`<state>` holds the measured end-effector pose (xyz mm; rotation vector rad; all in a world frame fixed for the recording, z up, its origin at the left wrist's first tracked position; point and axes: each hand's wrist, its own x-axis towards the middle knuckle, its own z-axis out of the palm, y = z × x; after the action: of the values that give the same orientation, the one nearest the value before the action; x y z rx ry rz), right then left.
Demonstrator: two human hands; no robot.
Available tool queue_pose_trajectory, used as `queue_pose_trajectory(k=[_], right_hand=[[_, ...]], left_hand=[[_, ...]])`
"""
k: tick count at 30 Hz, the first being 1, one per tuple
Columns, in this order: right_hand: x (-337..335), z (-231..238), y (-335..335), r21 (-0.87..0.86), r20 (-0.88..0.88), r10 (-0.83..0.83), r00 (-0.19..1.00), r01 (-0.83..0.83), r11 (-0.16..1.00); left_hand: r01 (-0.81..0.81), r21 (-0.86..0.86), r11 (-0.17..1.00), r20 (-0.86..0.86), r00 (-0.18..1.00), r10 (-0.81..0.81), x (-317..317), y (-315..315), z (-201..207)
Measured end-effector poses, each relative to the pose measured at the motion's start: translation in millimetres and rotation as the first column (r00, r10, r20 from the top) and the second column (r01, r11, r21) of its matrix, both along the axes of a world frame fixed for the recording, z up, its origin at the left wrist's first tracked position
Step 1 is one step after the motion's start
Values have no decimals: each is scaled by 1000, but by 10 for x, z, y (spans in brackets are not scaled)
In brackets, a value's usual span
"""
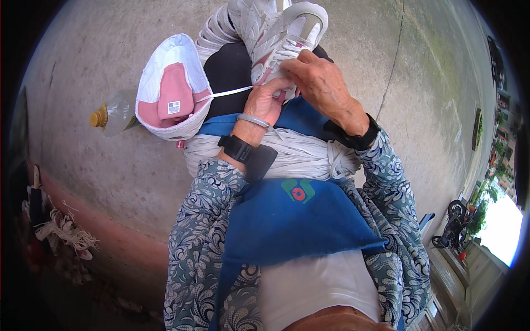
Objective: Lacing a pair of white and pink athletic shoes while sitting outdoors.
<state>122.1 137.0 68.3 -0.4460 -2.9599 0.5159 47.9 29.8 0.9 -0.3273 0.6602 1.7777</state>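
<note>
Both sets of fingers are pinched shut on a white lace (232, 92) at the sneaker (287, 33) resting on the lap: the left hand (265, 102) pulls it taut while the right hand (320, 83) steadies the shoe. A lace bundle (298, 157) lies below; another upturned shoe (171, 88) and a plastic bottle (113, 115) sit left.

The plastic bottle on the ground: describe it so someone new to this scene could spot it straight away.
Start at the concrete floor to the person's left, beside the white and pink shoe that lies with its opening up. The plastic bottle lies on its side just left of that shoe. It is the only clear thing there, with a yellow cap.
</note>
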Motion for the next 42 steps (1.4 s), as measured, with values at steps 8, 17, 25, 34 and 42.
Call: queue_pose_trajectory(k=[8, 17, 25, 34, 42], right_hand=[[-62, 46, 14, 161, -50, 83, 995, -74, 984], [-399, 347, -310, -687, -330, -91, 940, -173, 705], [-473, 891, -1161, -747, -651, 101, 752, -658, 90], [37, 704, -589, -710, -458, -119, 881, -283, 645], [315, -145, 42, -434, -216, -330, 919, 212, 875]], left_hand=[[25, 73, 997, -23, 999, -23, 40, 41, -116], [38, -49, 998, -79, 996, -42, 64, -101, 0], [540, -10, 841, -203, 823, -531, -408, -396, 426], [161, 567, 808, -261, 965, -10, -1051, -933, 1033], [244, 242, 939, -692, 721, -9, -1368, -1326, 1185]])
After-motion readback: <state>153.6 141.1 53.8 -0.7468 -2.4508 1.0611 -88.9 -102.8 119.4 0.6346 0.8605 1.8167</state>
